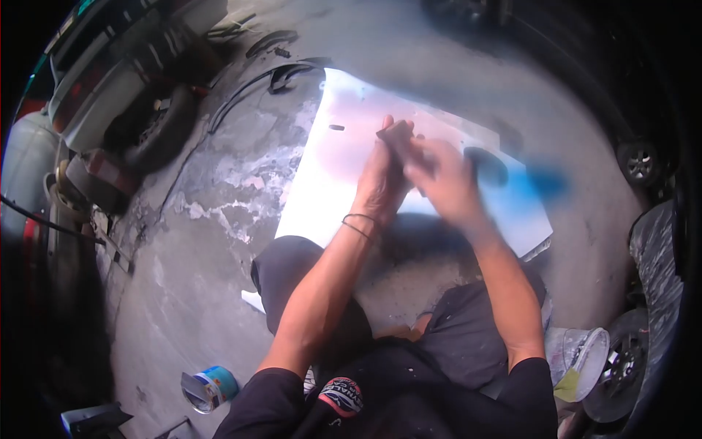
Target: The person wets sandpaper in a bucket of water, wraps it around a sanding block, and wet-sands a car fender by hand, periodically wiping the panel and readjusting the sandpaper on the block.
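Note:
Both of my hands meet above a large white panel (303, 194) with pinkish patches. My left hand (384, 175), with a dark band at the wrist, is closed around a small brown piece (398, 137), which looks like a folded sheet or block. The fingers of my right hand (446, 179) press against the same piece from the right; this hand is partly blurred. A small dark slot (336, 127) shows in the panel left of my hands. A dark oval opening (488, 167) lies to their right.
A blue can (212, 388) stands on the floor at the lower left, a whitish bucket (585, 358) at the lower right. A tyre (164, 128) and car parts line the left. Black strips (241, 91) lie behind the panel; wheels (641, 162) stand right.

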`<state>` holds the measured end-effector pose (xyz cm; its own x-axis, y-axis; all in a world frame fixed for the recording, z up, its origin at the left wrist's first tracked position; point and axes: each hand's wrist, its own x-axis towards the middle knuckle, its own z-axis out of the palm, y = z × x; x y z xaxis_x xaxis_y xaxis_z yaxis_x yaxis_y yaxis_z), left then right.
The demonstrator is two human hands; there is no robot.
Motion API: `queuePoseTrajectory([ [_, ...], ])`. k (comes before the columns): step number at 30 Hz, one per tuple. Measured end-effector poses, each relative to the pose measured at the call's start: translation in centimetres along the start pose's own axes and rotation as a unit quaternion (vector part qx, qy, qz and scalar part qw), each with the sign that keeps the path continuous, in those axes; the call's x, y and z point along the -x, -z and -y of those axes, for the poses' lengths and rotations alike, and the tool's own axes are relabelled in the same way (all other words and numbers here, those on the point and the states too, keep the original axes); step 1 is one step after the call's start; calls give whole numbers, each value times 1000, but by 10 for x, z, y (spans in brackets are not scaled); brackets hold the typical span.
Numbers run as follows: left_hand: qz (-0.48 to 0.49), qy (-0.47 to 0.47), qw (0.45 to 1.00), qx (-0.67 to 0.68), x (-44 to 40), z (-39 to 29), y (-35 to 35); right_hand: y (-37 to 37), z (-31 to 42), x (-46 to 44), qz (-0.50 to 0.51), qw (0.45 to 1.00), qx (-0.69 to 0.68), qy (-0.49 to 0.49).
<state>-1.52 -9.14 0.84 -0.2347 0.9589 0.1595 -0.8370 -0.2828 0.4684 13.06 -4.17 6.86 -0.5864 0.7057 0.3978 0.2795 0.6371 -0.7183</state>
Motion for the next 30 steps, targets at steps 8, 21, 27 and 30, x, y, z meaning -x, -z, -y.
queuePoseTrajectory([
  [8,20,11,1000,14,-8,7,0,25,-36,-16,80,961,-196,-180],
  [21,-53,2,998,-28,-4,15,29,-35,-59,-5,-28,994,79,73],
  [27,-48,-30,993,-103,5,4,46,-50,-40,0,25,996,78,38],
  [30,-70,-31,983,-169,4,-1,32,-52,-38,0,11,999,41,26],
])
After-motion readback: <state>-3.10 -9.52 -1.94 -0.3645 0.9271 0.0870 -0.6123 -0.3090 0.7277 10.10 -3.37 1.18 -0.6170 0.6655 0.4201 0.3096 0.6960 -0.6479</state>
